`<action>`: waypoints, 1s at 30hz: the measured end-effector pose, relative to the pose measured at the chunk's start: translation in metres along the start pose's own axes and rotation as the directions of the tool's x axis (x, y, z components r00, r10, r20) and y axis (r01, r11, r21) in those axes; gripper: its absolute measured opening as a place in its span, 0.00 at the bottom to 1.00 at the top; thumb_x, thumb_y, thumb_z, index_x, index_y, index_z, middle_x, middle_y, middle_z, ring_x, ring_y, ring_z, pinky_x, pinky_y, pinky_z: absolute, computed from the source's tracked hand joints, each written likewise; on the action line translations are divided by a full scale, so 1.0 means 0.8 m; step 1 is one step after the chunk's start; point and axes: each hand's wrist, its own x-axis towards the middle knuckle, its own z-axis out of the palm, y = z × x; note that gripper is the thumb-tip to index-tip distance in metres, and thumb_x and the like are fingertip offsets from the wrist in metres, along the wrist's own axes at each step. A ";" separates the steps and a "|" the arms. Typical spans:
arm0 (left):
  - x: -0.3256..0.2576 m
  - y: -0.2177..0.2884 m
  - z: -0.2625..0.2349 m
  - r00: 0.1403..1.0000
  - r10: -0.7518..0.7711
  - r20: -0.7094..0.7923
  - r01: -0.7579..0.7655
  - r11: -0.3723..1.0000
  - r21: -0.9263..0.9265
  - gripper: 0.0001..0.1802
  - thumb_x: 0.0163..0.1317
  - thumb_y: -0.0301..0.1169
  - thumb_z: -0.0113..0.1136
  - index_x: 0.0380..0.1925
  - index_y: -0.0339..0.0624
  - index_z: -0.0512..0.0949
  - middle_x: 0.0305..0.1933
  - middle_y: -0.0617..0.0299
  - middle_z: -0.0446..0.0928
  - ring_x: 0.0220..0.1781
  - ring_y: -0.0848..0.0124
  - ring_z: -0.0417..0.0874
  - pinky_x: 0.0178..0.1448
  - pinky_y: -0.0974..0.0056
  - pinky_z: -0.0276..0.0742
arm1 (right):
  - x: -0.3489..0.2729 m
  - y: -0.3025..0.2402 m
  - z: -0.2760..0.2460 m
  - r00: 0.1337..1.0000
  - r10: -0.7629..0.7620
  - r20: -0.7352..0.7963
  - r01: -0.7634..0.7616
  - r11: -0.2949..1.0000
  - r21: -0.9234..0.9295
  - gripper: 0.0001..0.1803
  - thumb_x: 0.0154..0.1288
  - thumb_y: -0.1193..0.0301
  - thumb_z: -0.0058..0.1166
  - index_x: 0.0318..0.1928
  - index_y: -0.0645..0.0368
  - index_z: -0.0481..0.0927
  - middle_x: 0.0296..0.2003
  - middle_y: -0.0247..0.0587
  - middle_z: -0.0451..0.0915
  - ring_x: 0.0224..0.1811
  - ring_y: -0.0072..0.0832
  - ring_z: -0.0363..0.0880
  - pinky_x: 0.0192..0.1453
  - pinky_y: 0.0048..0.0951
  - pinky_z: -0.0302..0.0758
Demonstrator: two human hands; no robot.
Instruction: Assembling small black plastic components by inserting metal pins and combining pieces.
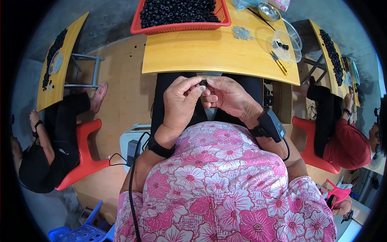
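Observation:
A small black round piece [203,83] is pinched between the fingertips of both hands, just off the near edge of the table. My left hand [179,101] grips it with thumb and forefinger. From the other side my right hand [230,94] holds it with the thumb on top, the other fingers curled below. Fingers cover most of the piece, so its exact shape is hidden. Ahead on the table stands a red plastic basket [181,28] heaped with black rings [177,12].
On the yellow table [201,52] lie a pile of small clear pieces [242,33], yellow-handled thread snips [279,63], a clear plastic bowl [296,54] with several black pieces, and a metal bowl [269,11]. A cardboard box [284,101] stands below, right. People sit at tables on both sides.

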 end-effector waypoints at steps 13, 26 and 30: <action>-0.002 0.011 0.000 0.930 -0.254 0.267 0.344 0.860 -0.378 0.23 0.67 0.36 0.55 0.59 0.36 0.70 0.37 0.66 0.74 0.34 0.81 0.73 0.36 0.76 0.70 | -0.003 0.001 0.000 0.973 -0.226 0.048 0.212 0.790 -0.576 0.15 0.70 0.60 0.45 0.40 0.61 0.73 0.27 0.29 0.73 0.27 0.14 0.68 0.34 0.18 0.70; -0.006 0.020 0.002 0.960 -0.181 0.214 0.253 0.886 -0.389 0.24 0.64 0.31 0.59 0.57 0.32 0.70 0.34 0.68 0.70 0.32 0.84 0.67 0.35 0.77 0.69 | -0.006 -0.005 0.021 0.853 -0.468 0.231 0.420 0.353 -0.836 0.14 0.69 0.62 0.43 0.42 0.62 0.71 0.24 0.39 0.74 0.25 0.25 0.73 0.31 0.26 0.71; -0.008 0.017 0.002 0.975 -0.133 0.180 0.191 0.915 -0.356 0.24 0.64 0.32 0.59 0.57 0.33 0.70 0.35 0.67 0.70 0.33 0.82 0.68 0.36 0.77 0.69 | -0.008 -0.006 0.025 0.816 -0.505 0.281 0.451 0.254 -0.856 0.14 0.69 0.62 0.43 0.42 0.62 0.71 0.28 0.42 0.75 0.28 0.30 0.75 0.35 0.29 0.72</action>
